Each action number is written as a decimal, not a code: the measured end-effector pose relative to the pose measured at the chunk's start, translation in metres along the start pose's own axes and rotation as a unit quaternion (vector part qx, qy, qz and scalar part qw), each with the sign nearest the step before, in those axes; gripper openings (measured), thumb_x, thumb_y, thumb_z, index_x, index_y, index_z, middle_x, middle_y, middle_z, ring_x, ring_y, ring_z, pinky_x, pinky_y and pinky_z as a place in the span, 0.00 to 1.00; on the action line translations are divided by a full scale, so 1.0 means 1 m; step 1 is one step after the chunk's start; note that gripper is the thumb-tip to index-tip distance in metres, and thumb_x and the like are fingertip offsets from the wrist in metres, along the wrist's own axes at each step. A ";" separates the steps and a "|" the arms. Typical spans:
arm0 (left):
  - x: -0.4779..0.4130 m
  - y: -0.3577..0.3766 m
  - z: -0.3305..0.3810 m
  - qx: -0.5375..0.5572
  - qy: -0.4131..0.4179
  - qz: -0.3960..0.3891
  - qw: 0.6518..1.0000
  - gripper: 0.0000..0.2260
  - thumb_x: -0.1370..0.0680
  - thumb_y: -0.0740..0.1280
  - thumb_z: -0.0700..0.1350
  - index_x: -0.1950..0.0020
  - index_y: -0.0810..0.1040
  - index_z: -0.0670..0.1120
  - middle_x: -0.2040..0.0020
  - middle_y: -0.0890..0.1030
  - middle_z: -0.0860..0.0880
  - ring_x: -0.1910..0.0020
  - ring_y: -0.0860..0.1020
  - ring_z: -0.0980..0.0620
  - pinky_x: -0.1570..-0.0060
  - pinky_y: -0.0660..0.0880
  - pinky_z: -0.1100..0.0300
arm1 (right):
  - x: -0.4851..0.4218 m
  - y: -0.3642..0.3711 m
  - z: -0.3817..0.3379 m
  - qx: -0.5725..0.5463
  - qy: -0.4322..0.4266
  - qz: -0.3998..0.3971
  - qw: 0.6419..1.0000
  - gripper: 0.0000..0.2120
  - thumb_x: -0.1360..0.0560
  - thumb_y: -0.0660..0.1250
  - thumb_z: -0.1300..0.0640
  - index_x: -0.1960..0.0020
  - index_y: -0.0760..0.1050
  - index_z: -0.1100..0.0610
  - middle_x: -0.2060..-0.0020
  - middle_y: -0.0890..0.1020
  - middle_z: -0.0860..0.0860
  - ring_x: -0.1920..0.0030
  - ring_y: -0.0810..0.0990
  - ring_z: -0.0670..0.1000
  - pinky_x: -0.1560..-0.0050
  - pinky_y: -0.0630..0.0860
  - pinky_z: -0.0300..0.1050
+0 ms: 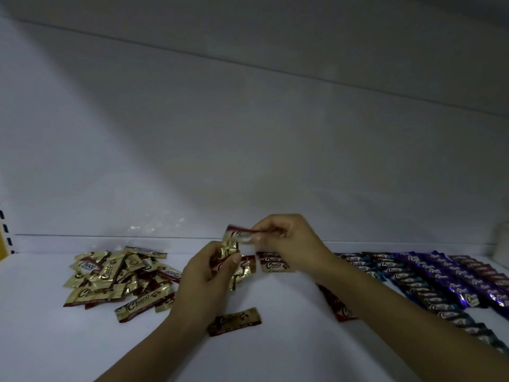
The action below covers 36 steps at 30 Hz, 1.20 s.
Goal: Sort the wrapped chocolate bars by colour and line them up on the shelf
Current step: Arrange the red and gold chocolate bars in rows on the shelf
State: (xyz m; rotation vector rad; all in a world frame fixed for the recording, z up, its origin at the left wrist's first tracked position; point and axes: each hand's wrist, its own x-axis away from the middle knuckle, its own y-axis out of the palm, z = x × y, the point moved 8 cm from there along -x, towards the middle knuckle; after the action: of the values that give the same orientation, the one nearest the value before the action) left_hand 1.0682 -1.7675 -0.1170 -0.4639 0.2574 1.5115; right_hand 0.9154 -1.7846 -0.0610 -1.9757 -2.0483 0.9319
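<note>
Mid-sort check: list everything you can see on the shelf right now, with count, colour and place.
loose pile: many bars, gold, shelf left
single bar: one, gold, front centre, alone
short row: a few, gold, behind the right hand
red bar: one, red, partly under the right forearm
blue rows: many, blue and dark, right
purple rows: many, purple, far right
shelf: one, white
left hand: holds a gold bunch
right hand: pinches one red-and-white bar

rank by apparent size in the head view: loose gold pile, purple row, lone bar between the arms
1. loose gold pile
2. purple row, cut by the frame edge, so top two unsure
3. lone bar, clearly smallest
</note>
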 end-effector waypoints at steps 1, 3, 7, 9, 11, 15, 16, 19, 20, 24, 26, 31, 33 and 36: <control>0.000 -0.002 -0.001 -0.004 -0.002 0.008 1.000 0.03 0.22 0.66 0.43 0.54 0.79 0.48 0.60 0.83 0.49 0.62 0.79 0.58 0.63 0.74 0.66 | -0.001 -0.011 0.005 -0.010 0.019 0.016 1.000 0.05 0.28 0.72 0.62 0.56 0.82 0.53 0.62 0.83 0.48 0.61 0.80 0.45 0.58 0.76 0.36; 0.000 -0.004 -0.005 -0.006 -0.014 0.020 1.000 0.03 0.22 0.66 0.45 0.55 0.79 0.48 0.60 0.83 0.50 0.63 0.79 0.59 0.62 0.74 0.65 | 0.000 -0.031 0.019 0.027 0.049 0.020 0.998 0.07 0.29 0.72 0.64 0.57 0.82 0.52 0.62 0.84 0.49 0.61 0.81 0.45 0.59 0.76 0.35; -0.002 -0.003 -0.008 -0.008 -0.023 0.026 0.999 0.03 0.22 0.66 0.45 0.55 0.79 0.50 0.61 0.83 0.53 0.62 0.79 0.60 0.60 0.74 0.62 | 0.013 -0.037 0.051 0.164 0.095 -0.027 0.982 0.09 0.32 0.75 0.63 0.63 0.83 0.49 0.67 0.83 0.48 0.65 0.79 0.44 0.58 0.76 0.39; -0.002 -0.004 -0.008 -0.007 -0.021 0.029 0.999 0.03 0.22 0.66 0.44 0.55 0.78 0.50 0.61 0.83 0.51 0.62 0.79 0.59 0.60 0.74 0.62 | 0.017 -0.034 0.061 0.191 0.109 -0.028 0.975 0.05 0.34 0.77 0.57 0.63 0.83 0.48 0.67 0.84 0.46 0.64 0.79 0.43 0.54 0.75 0.40; -0.002 -0.004 -0.008 -0.012 -0.016 0.029 0.999 0.03 0.22 0.66 0.44 0.55 0.78 0.50 0.62 0.82 0.50 0.62 0.79 0.58 0.60 0.74 0.62 | 0.016 -0.031 0.065 0.230 0.109 -0.023 0.967 0.03 0.34 0.77 0.54 0.62 0.84 0.47 0.66 0.84 0.43 0.61 0.81 0.41 0.47 0.75 0.41; -0.003 -0.003 -0.008 -0.007 -0.014 0.024 1.000 0.03 0.22 0.66 0.45 0.55 0.78 0.50 0.60 0.83 0.51 0.62 0.79 0.57 0.61 0.74 0.65 | 0.013 -0.027 0.060 0.280 0.099 -0.024 0.955 0.04 0.33 0.76 0.52 0.58 0.84 0.48 0.64 0.82 0.41 0.55 0.80 0.42 0.37 0.70 0.49; -0.002 -0.003 -0.008 -0.004 -0.014 0.024 1.000 0.03 0.22 0.66 0.45 0.55 0.78 0.50 0.60 0.83 0.52 0.62 0.80 0.57 0.62 0.74 0.66 | 0.012 -0.026 0.059 0.285 0.094 -0.025 0.954 0.04 0.33 0.76 0.52 0.58 0.84 0.49 0.64 0.82 0.41 0.54 0.80 0.43 0.36 0.69 0.49; -0.002 -0.003 -0.008 0.002 -0.013 0.021 1.000 0.03 0.22 0.65 0.45 0.54 0.78 0.49 0.61 0.83 0.51 0.62 0.80 0.56 0.60 0.75 0.62 | 0.012 -0.024 0.057 0.290 0.072 -0.023 0.954 0.04 0.33 0.77 0.53 0.59 0.83 0.50 0.64 0.83 0.43 0.56 0.80 0.44 0.37 0.70 0.49; -0.002 -0.003 -0.007 0.001 -0.011 0.020 1.000 0.03 0.22 0.65 0.45 0.54 0.78 0.49 0.61 0.83 0.50 0.62 0.80 0.56 0.60 0.75 0.62 | 0.012 -0.024 0.057 0.292 0.066 -0.021 0.954 0.04 0.33 0.76 0.54 0.59 0.83 0.50 0.63 0.83 0.43 0.56 0.80 0.44 0.37 0.70 0.49; -0.003 -0.004 -0.007 -0.006 -0.006 0.026 1.000 0.03 0.22 0.66 0.43 0.55 0.78 0.49 0.62 0.83 0.51 0.62 0.79 0.58 0.64 0.73 0.70 | 0.016 -0.020 0.056 0.294 0.028 -0.009 0.955 0.03 0.31 0.73 0.60 0.60 0.81 0.53 0.62 0.83 0.45 0.60 0.77 0.42 0.43 0.72 0.47; -0.003 -0.003 -0.005 -0.015 -0.003 0.023 1.000 0.03 0.22 0.66 0.43 0.55 0.78 0.49 0.63 0.82 0.51 0.62 0.79 0.60 0.65 0.72 0.73 | 0.020 -0.019 0.048 0.250 0.004 0.010 0.968 0.03 0.30 0.73 0.61 0.60 0.81 0.55 0.65 0.81 0.43 0.64 0.75 0.38 0.52 0.73 0.41; -0.003 -0.006 -0.002 -0.037 0.006 0.038 0.999 0.04 0.22 0.66 0.43 0.55 0.77 0.44 0.63 0.80 0.49 0.66 0.76 0.60 0.66 0.70 0.71 | 0.041 0.018 0.018 0.130 -0.059 -0.090 0.986 0.05 0.28 0.72 0.54 0.55 0.83 0.54 0.61 0.83 0.45 0.59 0.79 0.41 0.56 0.75 0.35; -0.003 -0.007 -0.002 -0.032 0.004 0.043 0.999 0.04 0.21 0.66 0.42 0.55 0.77 0.43 0.64 0.80 0.49 0.69 0.75 0.61 0.68 0.69 0.71 | 0.051 0.038 0.010 0.165 -0.086 -0.147 0.971 0.09 0.28 0.72 0.52 0.50 0.83 0.54 0.59 0.81 0.41 0.56 0.77 0.39 0.53 0.72 0.32; -0.002 -0.006 -0.002 -0.032 -0.003 0.039 0.999 0.04 0.21 0.65 0.43 0.54 0.77 0.44 0.62 0.81 0.49 0.64 0.78 0.58 0.65 0.71 0.70 | 0.057 0.050 0.010 0.215 -0.097 -0.196 0.952 0.10 0.28 0.72 0.53 0.49 0.83 0.54 0.58 0.78 0.40 0.54 0.74 0.41 0.51 0.69 0.35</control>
State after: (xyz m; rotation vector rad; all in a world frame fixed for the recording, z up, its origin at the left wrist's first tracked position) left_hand 1.0738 -1.7707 -0.1174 -0.5059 0.2256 1.6014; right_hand 0.9461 -1.7368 -0.1126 -1.2447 -2.0038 1.3698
